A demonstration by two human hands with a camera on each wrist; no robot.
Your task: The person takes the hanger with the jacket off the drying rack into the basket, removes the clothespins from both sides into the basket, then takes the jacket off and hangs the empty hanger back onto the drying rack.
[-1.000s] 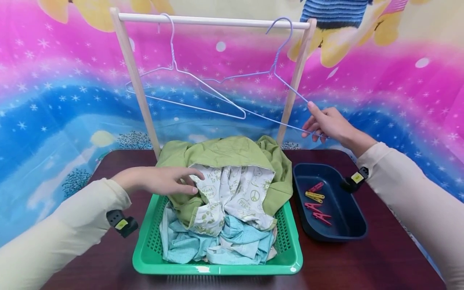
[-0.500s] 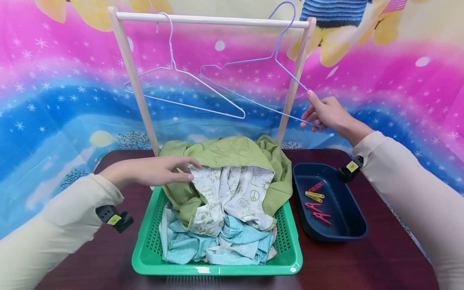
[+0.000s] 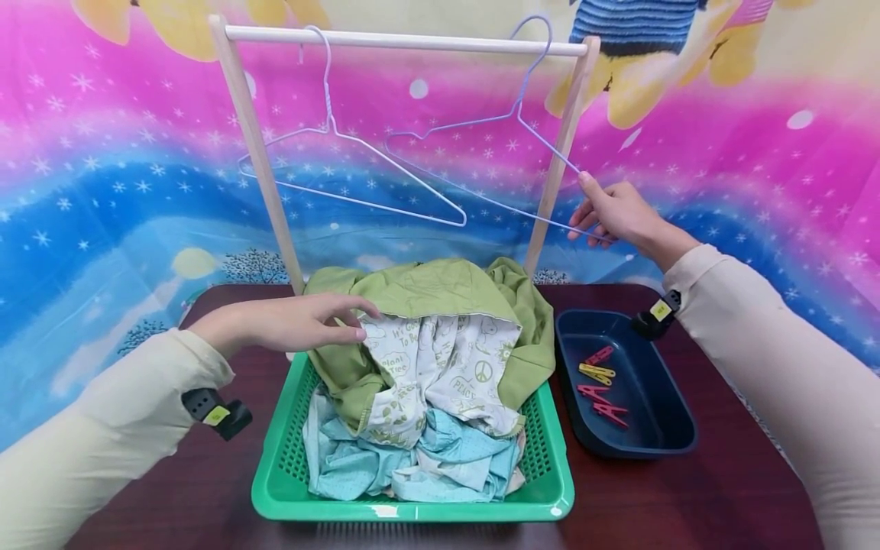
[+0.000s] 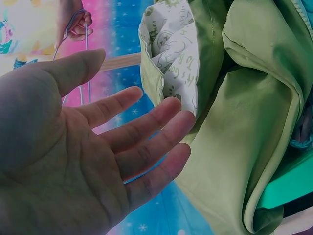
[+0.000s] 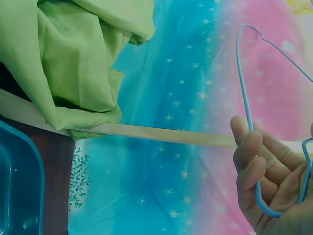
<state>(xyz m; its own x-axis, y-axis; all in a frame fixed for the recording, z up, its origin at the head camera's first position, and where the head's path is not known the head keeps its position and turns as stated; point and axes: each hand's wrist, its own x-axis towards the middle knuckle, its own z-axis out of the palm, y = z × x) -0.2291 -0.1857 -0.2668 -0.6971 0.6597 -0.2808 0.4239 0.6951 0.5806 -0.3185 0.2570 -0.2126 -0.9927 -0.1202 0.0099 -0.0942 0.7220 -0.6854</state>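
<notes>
In the head view, my right hand [image 3: 619,214] grips the right end of a lavender wire hanger [image 3: 474,122], thumb on the sloping arm and fingers around the lower wire. The hanger's hook [image 3: 535,27] curves above the rail, its tip passing behind it; whether they touch I cannot tell. The right wrist view shows the fingers curled about the hanger [image 5: 246,93]. My left hand [image 3: 302,321] hovers with loose fingers beside a green garment [image 3: 440,283] with a white printed lining. In the left wrist view the left palm [image 4: 98,147] holds nothing.
A white hanger [image 3: 371,206] hangs from the wooden rack's rail [image 3: 412,38]. The garment lies over turquoise cloth [image 3: 357,458] in a green basket [image 3: 412,510]. Right of it stands a dark blue tub [image 3: 660,412] with several red and yellow clothespins [image 3: 605,409]. Behind is a printed backdrop.
The lavender hanger rose, then dipped slightly; its hook tip went from in front of the rail to behind it. My left hand drew back left and slightly up, then stayed.
</notes>
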